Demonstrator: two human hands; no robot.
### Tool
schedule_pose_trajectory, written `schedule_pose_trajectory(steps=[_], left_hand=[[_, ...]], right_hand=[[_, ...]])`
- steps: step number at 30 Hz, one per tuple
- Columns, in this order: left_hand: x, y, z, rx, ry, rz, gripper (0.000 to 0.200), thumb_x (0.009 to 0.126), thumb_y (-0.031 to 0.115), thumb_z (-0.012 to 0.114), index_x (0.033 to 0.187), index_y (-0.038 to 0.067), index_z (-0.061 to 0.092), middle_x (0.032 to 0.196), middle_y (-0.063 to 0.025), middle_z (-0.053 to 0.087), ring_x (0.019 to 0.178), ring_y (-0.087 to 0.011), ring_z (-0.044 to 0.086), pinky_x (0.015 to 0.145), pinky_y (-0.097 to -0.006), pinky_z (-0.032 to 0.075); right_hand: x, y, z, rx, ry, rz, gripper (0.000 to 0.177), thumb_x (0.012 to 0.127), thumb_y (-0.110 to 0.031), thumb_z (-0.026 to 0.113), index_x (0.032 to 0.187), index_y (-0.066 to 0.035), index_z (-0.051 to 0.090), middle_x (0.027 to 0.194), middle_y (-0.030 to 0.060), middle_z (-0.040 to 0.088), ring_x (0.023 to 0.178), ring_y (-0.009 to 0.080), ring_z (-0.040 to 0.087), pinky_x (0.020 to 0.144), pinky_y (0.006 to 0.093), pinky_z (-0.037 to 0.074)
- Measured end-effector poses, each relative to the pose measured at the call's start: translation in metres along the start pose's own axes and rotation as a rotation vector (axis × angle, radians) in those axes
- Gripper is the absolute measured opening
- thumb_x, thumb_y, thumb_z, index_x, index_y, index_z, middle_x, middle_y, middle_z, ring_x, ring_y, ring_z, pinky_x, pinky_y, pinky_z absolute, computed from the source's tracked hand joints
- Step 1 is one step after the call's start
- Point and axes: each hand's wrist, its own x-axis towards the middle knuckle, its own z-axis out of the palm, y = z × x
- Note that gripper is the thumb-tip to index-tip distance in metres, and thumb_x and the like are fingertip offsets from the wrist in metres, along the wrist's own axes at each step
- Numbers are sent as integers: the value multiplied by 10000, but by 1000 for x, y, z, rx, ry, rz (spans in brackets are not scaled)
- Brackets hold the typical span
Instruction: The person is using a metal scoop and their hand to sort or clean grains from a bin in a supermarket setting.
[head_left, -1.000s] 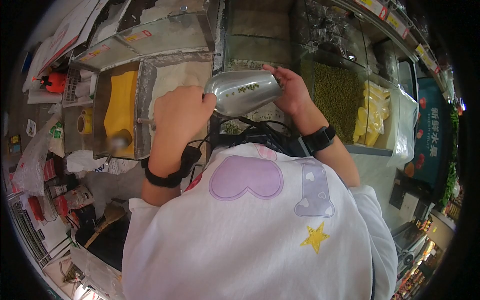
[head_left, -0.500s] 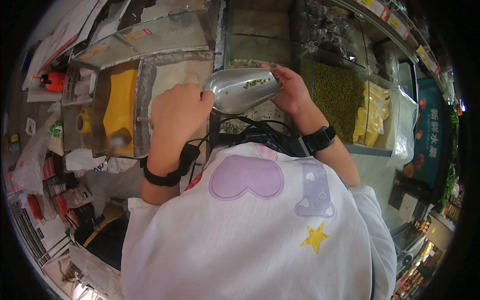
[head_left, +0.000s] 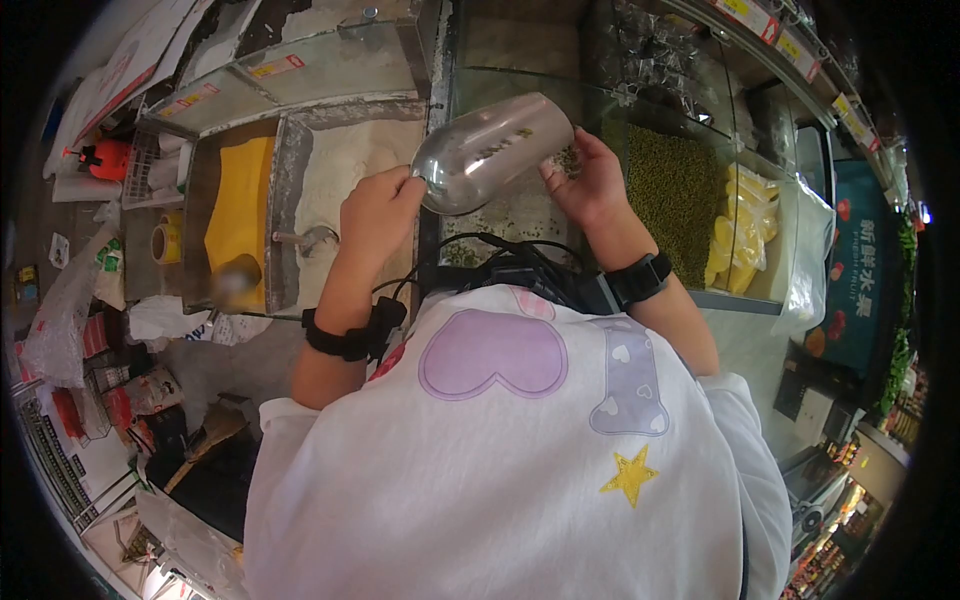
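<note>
A shiny metal scoop [head_left: 490, 150] is tilted over a glass-sided bin [head_left: 520, 222] that has scattered green beans on its bottom. A few green beans show in the scoop. My left hand [head_left: 380, 212] is closed round the scoop's handle end at its left. At the scoop's open right edge, my right hand [head_left: 592, 185] has its thumb and fingers apart, touching or very near the rim, with a few beans by the fingertips.
Right of the hands lies a bin of green beans [head_left: 668, 185], then yellow bags [head_left: 745, 225]. On the left are a bin of pale powder [head_left: 355, 165] with a metal scoop [head_left: 318, 240], and a yellow bin [head_left: 240, 200]. Black cables [head_left: 500, 240] run near my body.
The metal scoop has tipped and its right end has risen. My left hand has moved right, uncovering the scoop in the powder. My right hand has shifted slightly right and down.
</note>
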Motion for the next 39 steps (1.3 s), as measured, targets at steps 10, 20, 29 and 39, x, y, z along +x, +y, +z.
schedule_pose_trajectory(steps=[10, 20, 29, 39], left_hand=[[-12, 1, -8, 66, 60, 8, 269, 761, 294, 481, 763, 70, 629, 674, -160, 594, 665, -352, 572, 607, -406, 439], [-15, 19, -8, 291, 157, 201, 232, 739, 262, 519, 640, 63, 582, 592, -149, 571, 582, -338, 572, 538, -432, 440], [-5, 31, -19, 426, 177, 234, 222, 764, 272, 515, 700, 82, 610, 608, -146, 580, 591, -351, 573, 520, -431, 434], [-2, 37, -20, 476, 166, 232, 233, 733, 283, 528, 700, 81, 639, 617, -133, 607, 579, -315, 605, 524, -410, 460]], right_hand=[[32, -12, -31, 582, -885, 289, 276, 915, -205, 440, 1049, 10, 551, 996, 130, 584, 882, 232, 590, 786, 343, 517], [25, -10, -21, 372, -703, 141, 475, 961, -281, 285, 1305, 39, 358, 1359, 180, 374, 1276, 304, 342, 1046, 413, 304], [6, -7, -3, 189, -596, 115, 540, 954, -344, 269, 1325, 43, 327, 1394, 179, 326, 1312, 300, 276, 1083, 425, 229], [8, -7, -6, 220, -650, 171, 551, 956, -358, 259, 1332, 42, 309, 1397, 185, 317, 1316, 303, 265, 1088, 428, 222]])
